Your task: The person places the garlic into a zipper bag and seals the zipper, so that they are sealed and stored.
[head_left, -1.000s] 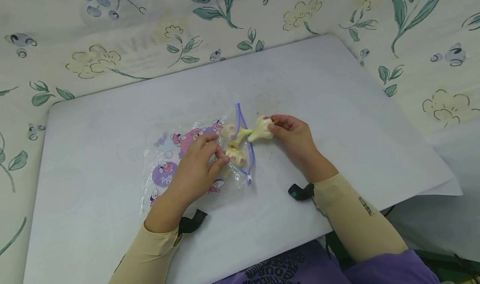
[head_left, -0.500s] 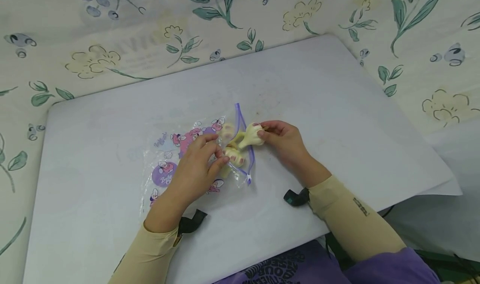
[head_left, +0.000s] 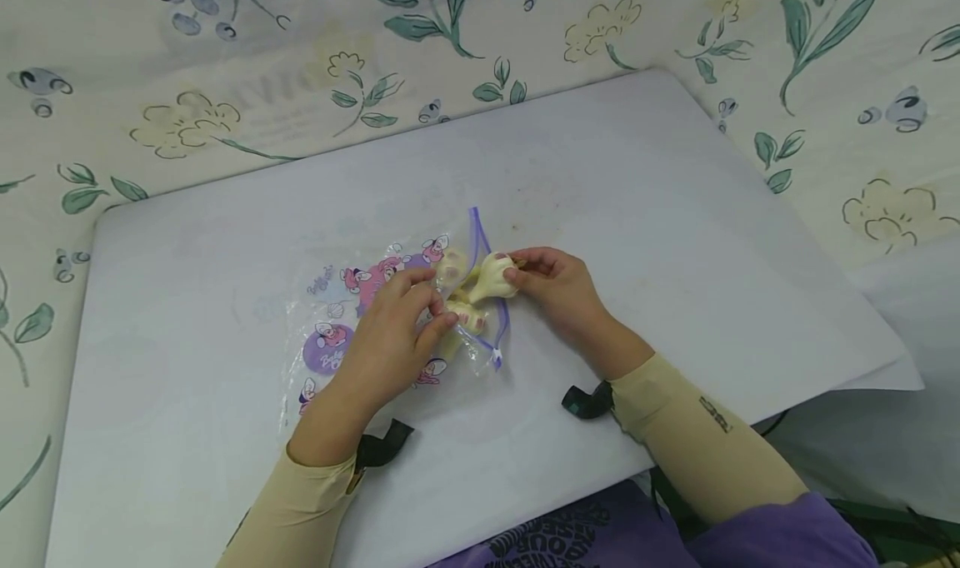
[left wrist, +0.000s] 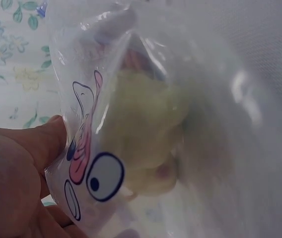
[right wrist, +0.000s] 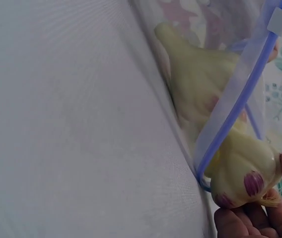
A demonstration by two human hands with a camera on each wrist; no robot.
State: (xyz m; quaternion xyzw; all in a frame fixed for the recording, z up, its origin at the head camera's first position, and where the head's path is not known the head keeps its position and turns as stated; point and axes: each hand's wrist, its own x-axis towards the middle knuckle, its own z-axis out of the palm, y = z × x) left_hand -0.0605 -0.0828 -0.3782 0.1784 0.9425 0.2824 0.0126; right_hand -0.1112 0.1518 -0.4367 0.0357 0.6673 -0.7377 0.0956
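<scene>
A clear zip bag [head_left: 327,347] with pink and purple cartoon prints lies on the table, its purple-edged mouth facing right. Several pale garlic bulbs [head_left: 470,316] are inside near the opening. My right hand [head_left: 567,293] pinches another garlic bulb [head_left: 495,276] by its root end, stem pointing left into the mouth. In the right wrist view, that bulb [right wrist: 245,171] shows purple patches and sits at the blue zip strip [right wrist: 238,106]. My left hand [head_left: 390,339] holds the bag's upper film; the left wrist view shows its thumb [left wrist: 51,136] against the plastic [left wrist: 99,99].
A white sheet [head_left: 675,218] covers the table under both hands. Floral cloth [head_left: 525,18] hangs along the back and right sides. Black straps [head_left: 588,401] sit at both wrists over beige sleeves. A white slider [right wrist: 279,21] is on the zip strip.
My right hand has moved left and slightly down with the garlic bulb, bringing it from beside the bag's mouth to overlapping it. The left hand and the bag have stayed put.
</scene>
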